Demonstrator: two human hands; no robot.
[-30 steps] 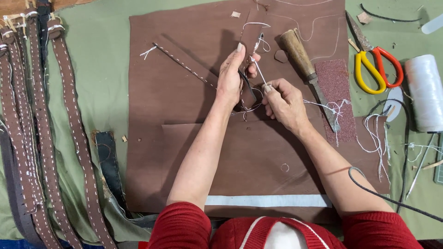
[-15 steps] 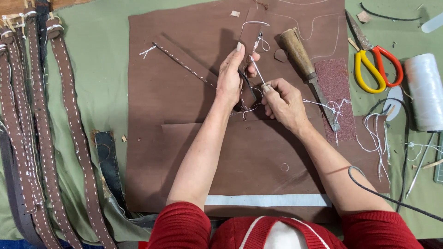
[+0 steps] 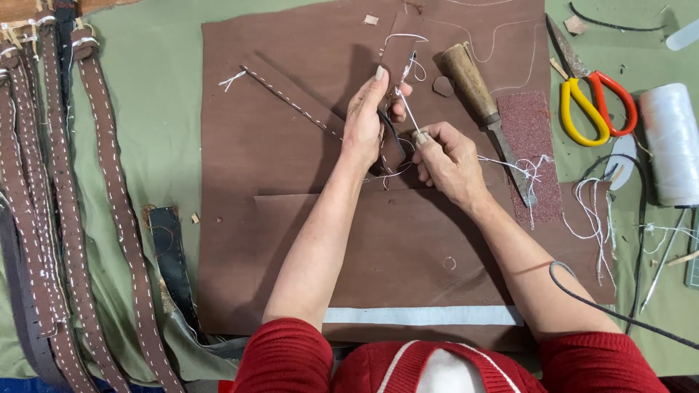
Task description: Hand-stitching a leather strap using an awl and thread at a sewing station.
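Between the hands, a brown strap (image 3: 397, 87) stands gripped in the left hand (image 3: 368, 120), steadying it for stitching. Right hand (image 3: 444, 156) pinches a thin awl (image 3: 408, 113) against it, white thread (image 3: 510, 166) trailing rightward past a wooden-handled knife (image 3: 480, 98).

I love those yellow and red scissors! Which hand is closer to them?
Right. The right hand works left of the scissors, with the wooden-handled tool lying between. The left hand sits farther left, holding the brown strap.
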